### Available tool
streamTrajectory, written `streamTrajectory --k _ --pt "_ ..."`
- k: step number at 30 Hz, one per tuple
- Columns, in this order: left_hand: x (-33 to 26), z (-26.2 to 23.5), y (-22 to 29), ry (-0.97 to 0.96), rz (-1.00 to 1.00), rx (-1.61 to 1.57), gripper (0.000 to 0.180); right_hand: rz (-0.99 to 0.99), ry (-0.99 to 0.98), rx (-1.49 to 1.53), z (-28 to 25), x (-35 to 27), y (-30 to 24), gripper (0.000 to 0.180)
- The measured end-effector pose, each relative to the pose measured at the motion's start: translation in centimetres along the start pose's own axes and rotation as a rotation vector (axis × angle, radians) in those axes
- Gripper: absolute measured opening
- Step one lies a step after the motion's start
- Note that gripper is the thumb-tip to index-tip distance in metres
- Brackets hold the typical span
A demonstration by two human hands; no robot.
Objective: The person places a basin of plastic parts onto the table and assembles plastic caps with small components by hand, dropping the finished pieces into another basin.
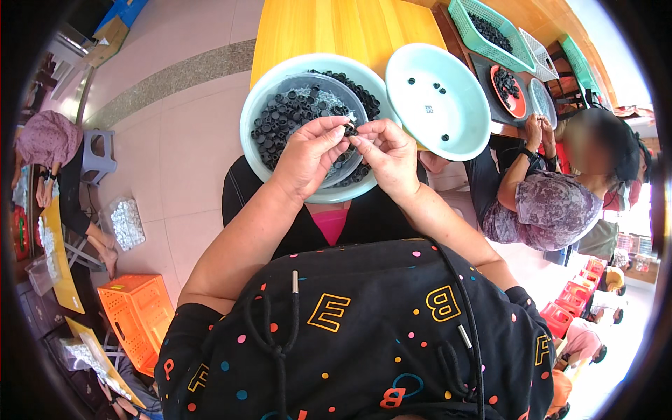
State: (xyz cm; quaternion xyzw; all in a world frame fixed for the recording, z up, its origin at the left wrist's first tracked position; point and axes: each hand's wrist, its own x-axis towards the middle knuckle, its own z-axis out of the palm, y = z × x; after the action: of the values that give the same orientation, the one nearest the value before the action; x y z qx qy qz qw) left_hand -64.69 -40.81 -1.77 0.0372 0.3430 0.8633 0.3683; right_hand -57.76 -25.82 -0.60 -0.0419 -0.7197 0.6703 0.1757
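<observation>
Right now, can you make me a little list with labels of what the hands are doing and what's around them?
Left hand: pinches a small black ring with the right hand
Right hand: fingertips meet the left hand's at the ring
Under hands: pale green basin with clear bowl of black rings
Right of it: second pale green basin, a few black rings
Surface: yellow table
Nearby: another person working with black pieces

Workshop: parts basins (280, 84), seated co-workers (553, 189)

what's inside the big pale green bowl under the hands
Inside the big pale green plastic bowl sits a clear plastic tub heaped with small black ring-shaped parts. The left hand and right hand cover its near side, so what lies there cannot be seen.
</observation>
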Motion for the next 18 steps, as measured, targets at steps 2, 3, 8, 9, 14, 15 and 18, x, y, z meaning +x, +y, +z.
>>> streamTrajectory --k 2,3,8,9,14,15,18 --pt "0.00 -0.23 -0.14 -0.001 0.006 0.007 0.019 0.004 -0.003 -0.022 0.16 -0.17 -0.36 0.013" --pt "-0.01 -0.31 -0.18 -0.001 0.012 0.015 0.019 0.031 -0.012 0.050 0.34 -0.24 -0.60 0.012" --pt "-0.28 0.17 -0.25 0.018 0.026 0.010 0.017 0.078 0.003 0.089 0.28 -0.17 -0.24 0.013" --pt "-0.32 0.41 -0.19 0.033 0.030 0.010 0.016 -0.066 0.014 -0.050 0.12 -0.02 0.19 0.012" --pt "-0.50 0.56 -0.17 0.030 0.028 0.010 0.016 -0.235 0.045 -0.269 0.12 0.03 -0.40 0.015" --pt "-0.51 0.57 -0.20 0.027 0.032 0.012 0.016 -0.247 0.046 -0.275 0.19 -0.03 -0.39 0.014" --pt "-0.52 0.57 -0.25 0.045 0.041 0.007 0.016 -0.214 0.049 -0.276 0.25 -0.34 -0.47 0.012"
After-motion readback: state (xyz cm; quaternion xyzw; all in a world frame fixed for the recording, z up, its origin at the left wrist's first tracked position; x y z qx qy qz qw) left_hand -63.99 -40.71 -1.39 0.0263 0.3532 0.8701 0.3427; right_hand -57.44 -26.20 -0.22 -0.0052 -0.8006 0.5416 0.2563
